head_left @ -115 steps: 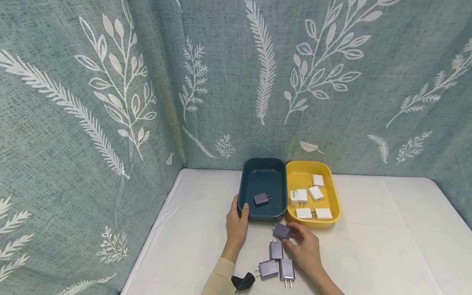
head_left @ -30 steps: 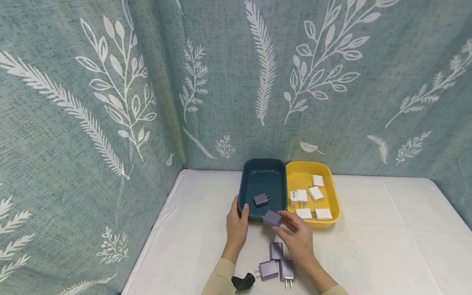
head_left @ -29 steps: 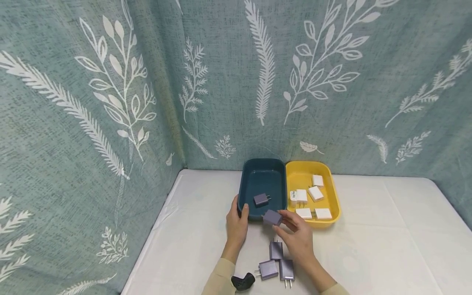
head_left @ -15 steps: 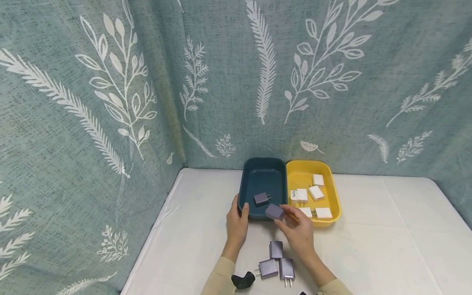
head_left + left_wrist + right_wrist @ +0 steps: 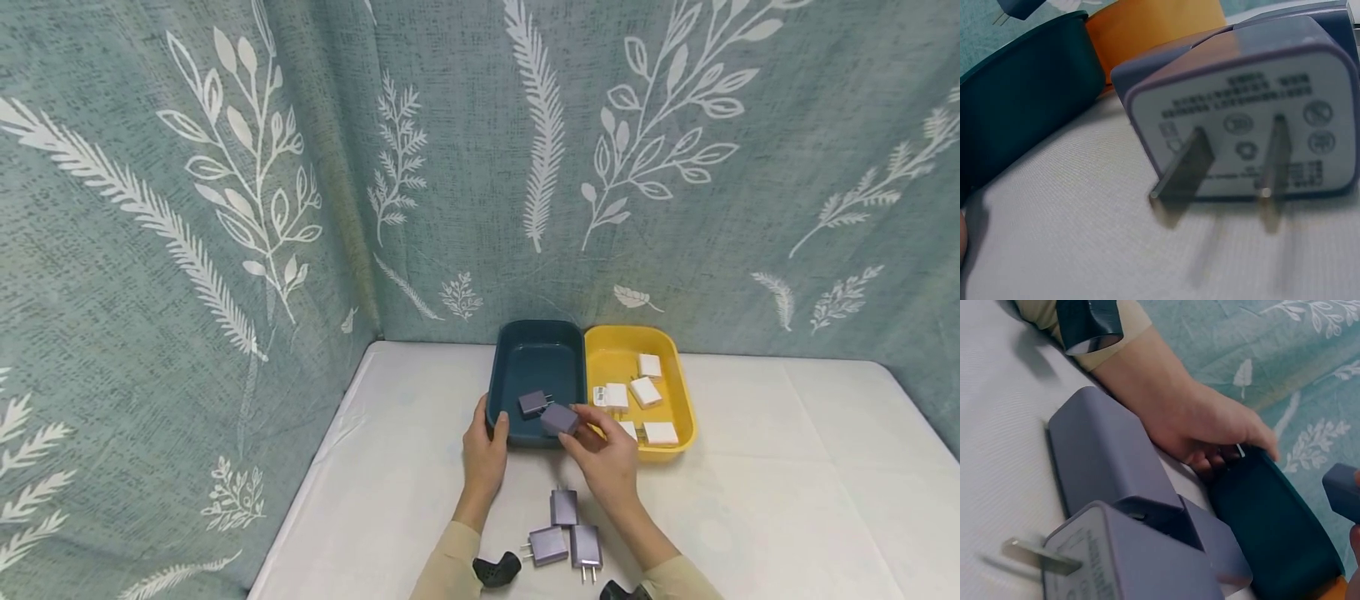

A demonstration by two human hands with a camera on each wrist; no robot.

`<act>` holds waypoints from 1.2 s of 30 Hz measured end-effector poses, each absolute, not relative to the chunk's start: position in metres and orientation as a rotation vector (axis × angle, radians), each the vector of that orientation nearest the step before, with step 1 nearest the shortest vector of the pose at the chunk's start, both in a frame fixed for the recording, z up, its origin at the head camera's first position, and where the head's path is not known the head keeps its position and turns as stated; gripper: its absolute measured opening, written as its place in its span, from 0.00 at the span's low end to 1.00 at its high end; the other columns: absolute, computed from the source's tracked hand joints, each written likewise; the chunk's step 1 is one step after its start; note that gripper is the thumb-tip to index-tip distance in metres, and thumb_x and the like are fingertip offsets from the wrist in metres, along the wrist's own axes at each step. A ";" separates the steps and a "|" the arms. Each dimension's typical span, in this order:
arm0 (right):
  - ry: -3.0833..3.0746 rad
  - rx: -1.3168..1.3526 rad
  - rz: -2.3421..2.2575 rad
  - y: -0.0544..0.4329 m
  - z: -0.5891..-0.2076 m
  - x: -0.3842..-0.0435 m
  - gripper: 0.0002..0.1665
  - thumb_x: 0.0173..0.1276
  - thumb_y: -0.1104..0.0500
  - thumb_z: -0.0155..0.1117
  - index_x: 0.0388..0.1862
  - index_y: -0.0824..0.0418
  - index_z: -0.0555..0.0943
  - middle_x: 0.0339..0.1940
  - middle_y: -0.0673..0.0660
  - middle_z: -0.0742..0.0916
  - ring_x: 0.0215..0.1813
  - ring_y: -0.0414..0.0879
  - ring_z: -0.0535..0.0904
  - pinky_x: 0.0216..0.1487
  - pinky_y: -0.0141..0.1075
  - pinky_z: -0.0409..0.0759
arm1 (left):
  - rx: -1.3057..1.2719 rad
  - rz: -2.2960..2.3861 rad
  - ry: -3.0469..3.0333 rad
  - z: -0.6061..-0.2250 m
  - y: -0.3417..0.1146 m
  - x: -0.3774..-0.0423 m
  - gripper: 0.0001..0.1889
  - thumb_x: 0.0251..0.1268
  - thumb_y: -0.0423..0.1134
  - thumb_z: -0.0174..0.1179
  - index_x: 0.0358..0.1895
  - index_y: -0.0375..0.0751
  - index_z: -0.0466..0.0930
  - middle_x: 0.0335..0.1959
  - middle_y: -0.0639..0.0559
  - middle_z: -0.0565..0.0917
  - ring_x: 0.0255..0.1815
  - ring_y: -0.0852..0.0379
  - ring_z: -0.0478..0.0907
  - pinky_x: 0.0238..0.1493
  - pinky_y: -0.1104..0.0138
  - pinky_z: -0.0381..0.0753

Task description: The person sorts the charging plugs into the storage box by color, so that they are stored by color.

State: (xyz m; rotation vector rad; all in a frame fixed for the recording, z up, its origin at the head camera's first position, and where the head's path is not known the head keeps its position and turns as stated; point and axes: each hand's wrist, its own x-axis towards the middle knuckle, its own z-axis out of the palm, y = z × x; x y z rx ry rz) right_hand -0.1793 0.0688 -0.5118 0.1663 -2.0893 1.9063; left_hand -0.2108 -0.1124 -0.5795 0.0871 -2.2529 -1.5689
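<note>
My left hand grips the near left corner of a dark teal tray; in the right wrist view its thumb lies over the rim and its fingers curl below. My right hand pinches a purple plug-in charger between thumb and fingers, over the tray's near right part. A second purple charger lies inside the tray, partly overlapped by the held one. On the table nearer me lie three more purple chargers; one charger's prongs and printed face fill much of the left wrist view.
A yellow tray stands against the teal one's right side, with several white chargers in it. Black wrist devices sit at both sleeves. A patterned green curtain hangs behind the white-covered table.
My right hand has carried the purple charger from beside the table chargers up and forward, over the teal tray. My left hand keeps its hold on the tray.
</note>
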 end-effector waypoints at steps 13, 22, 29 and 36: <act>-2.172 0.206 1.890 0.073 -0.528 -0.190 0.30 0.56 0.67 0.74 0.60 0.61 0.77 0.61 0.60 0.82 0.66 0.54 0.77 0.63 0.31 0.73 | 0.088 -1.560 -2.258 -0.581 -0.111 -0.211 0.27 0.74 0.47 0.51 0.71 0.41 0.64 0.69 0.46 0.73 0.71 0.50 0.69 0.72 0.53 0.67; -2.014 0.259 1.920 0.075 -0.532 -0.188 0.26 0.53 0.76 0.71 0.53 0.70 0.79 0.54 0.69 0.83 0.56 0.45 0.82 0.60 0.29 0.77 | 0.069 -1.558 -2.243 -0.579 -0.112 -0.210 0.27 0.74 0.47 0.50 0.71 0.40 0.64 0.69 0.44 0.73 0.71 0.46 0.69 0.72 0.50 0.67; -1.981 0.236 1.929 0.076 -0.532 -0.184 0.23 0.51 0.79 0.69 0.49 0.71 0.80 0.49 0.67 0.85 0.51 0.47 0.83 0.56 0.34 0.81 | 0.065 -1.560 -2.233 -0.578 -0.112 -0.210 0.27 0.74 0.46 0.51 0.71 0.39 0.64 0.69 0.44 0.73 0.71 0.47 0.69 0.72 0.51 0.67; -2.037 0.259 1.900 0.074 -0.514 -0.171 0.22 0.53 0.80 0.68 0.49 0.75 0.79 0.47 0.69 0.85 0.47 0.51 0.85 0.52 0.37 0.84 | 0.080 -1.565 -2.243 -0.578 -0.112 -0.210 0.27 0.73 0.46 0.51 0.71 0.39 0.64 0.69 0.44 0.73 0.71 0.47 0.69 0.72 0.51 0.66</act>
